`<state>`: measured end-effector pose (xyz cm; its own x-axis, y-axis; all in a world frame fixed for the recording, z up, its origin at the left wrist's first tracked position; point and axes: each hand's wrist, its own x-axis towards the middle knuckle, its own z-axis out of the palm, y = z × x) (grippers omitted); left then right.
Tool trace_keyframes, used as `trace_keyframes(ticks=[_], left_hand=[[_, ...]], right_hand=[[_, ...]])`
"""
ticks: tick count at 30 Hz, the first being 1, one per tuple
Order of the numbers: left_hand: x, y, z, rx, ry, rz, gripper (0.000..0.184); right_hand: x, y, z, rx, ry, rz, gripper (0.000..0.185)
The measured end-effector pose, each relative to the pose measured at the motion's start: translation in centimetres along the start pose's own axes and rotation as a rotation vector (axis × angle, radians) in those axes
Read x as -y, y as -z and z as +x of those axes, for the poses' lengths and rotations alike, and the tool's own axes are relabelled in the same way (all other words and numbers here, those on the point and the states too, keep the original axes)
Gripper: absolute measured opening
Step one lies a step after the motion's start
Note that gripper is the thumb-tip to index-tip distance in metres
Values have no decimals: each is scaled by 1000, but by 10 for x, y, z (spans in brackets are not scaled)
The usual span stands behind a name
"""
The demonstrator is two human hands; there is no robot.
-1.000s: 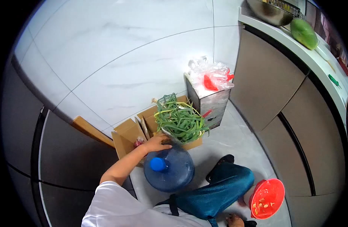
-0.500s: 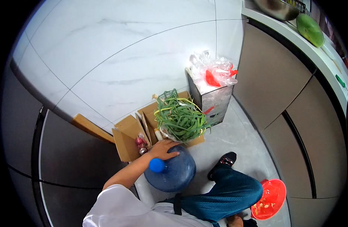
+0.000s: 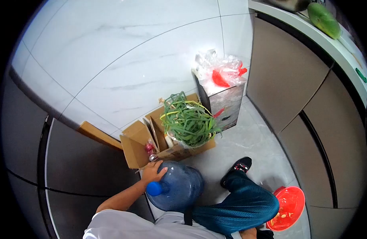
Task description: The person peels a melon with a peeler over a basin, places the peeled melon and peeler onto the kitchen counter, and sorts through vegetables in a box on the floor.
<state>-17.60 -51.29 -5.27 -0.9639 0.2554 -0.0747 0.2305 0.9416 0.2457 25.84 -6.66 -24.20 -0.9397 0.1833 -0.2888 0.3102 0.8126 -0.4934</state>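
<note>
My left hand [image 3: 153, 172] rests on the shoulder of a blue, see-through water jug [image 3: 177, 187], its fingers spread beside the blue cap [image 3: 154, 188]. The jug leans with its cap toward the left. Just behind it is a cardboard box [image 3: 131, 153] with long green leafy stalks [image 3: 189, 121] on top. Small red-purple bulbs [image 3: 150, 149] lie in the box's left part. At the bottom edge, part of my right forearm [image 3: 248, 233] shows near my knee; the right hand itself is out of sight.
A red bin [image 3: 287, 207] stands right of my knee. Behind the stalks is a dark box [image 3: 227, 105] topped with plastic bags [image 3: 219, 73]. A green gourd [image 3: 323, 20] lies on the white counter [image 3: 351, 47] above brown cabinets. Dark cabinets [image 3: 79, 159] stand at the left.
The jug has tilted, its cap shifting left and down. My left hand has moved left and down with it, away from the stalks. The right hand has gone out of view.
</note>
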Motion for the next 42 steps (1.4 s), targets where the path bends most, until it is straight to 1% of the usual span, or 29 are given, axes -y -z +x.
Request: trace_keyframes(ticks=[2, 4, 5, 7, 8, 10, 14, 16, 17, 19, 20, 21, 22, 23, 24, 25, 27, 28, 29, 30, 31, 32, 34, 35, 37, 38, 40, 41, 42], left_hand=[[8, 0, -10, -9, 22, -11, 59], [19, 2, -19, 27, 128, 19, 62], [24, 4, -25, 24, 126, 18, 62], [37, 8, -41, 45, 339, -2, 64], [49, 6, -51, 42, 337, -1, 64], [75, 6, -72, 91, 510, -47, 68], [98, 22, -114, 162, 677, -141, 72], [102, 43, -124, 327, 854, -348, 74], [119, 47, -118, 322, 851, -352, 74], [170, 58, -91, 874, 1014, -376, 72], [188, 66, -69, 969, 955, -322, 70], [213, 59, -39, 1038, 985, -242, 57], [145, 102, -5, 865, 761, -10, 44], [163, 93, 14, 448, 235, 67, 39], [157, 81, 43, 195, 241, 23, 43], [122, 87, 76, 117, 127, -9, 42], [77, 65, 134, 164, 116, -505, 45], [31, 68, 152, 266, 256, -540, 50], [32, 32, 175, 194, 119, -384, 58], [-11, 52, 179, 423, 43, -239, 68], [-26, 35, 188, 528, 82, 30, 75], [-38, 20, 192, 589, 22, 311, 79], [-32, -7, 198, 794, -53, 281, 74], [-28, -15, 192, 802, -55, 275, 74], [-23, -18, 176, 704, -258, 102, 61], [-19, -23, 170, 673, -321, 44, 57], [-7, -47, 162, 705, -97, 262, 44], [0, -54, 156, 683, -287, 385, 46], [7, -63, 151, 684, -279, 383, 46]], right_hand=[[3, 5, 5, -43, -4, 89, 36], [-14, -4, 13, -69, 144, -35, 34], [-17, -6, 13, -73, 145, -36, 34], [-14, -6, 12, -30, -7, 7, 34], [-13, -6, 14, -33, -7, 8, 34], [-8, -6, 17, -88, 31, -5, 32], [-10, 1, 22, 3, 139, -22, 30], [-39, -30, 23, 177, 152, -229, 28], [-36, -26, 27, 171, 154, -232, 28], [-21, -10, 32, 147, 142, -218, 28], [15, 23, 39, 147, 143, -221, 28], [25, 35, 44, 166, 102, -183, 28], [27, 41, 43, 190, 27, -121, 28], [26, 42, 43, 214, -58, -66, 29], [23, 42, 45, 239, -147, -12, 30], [22, 43, 45, 262, -248, 31, 31], [22, 42, 49, 393, -560, 162, 34], [29, 52, 50, 508, -794, 323, 36], [35, 62, 51, 603, -1043, 440, 37], [14, 50, 46, 508, -640, 231, 43], [-1, 42, 43, 405, -237, 26, 49], [2, 45, 42, 404, -241, 21, 49], [12, 56, 35, 193, -190, 245, 54], [20, 64, 30, 198, -198, 240, 54], [37, 77, 30, 332, -497, 224, 61], [24, 65, 25, 342, -498, 220, 61], [22, 59, 24, 327, -478, 203, 60], [23, 57, 27, 314, -461, 193, 60], [25, 56, 30, 301, -453, 187, 59]])
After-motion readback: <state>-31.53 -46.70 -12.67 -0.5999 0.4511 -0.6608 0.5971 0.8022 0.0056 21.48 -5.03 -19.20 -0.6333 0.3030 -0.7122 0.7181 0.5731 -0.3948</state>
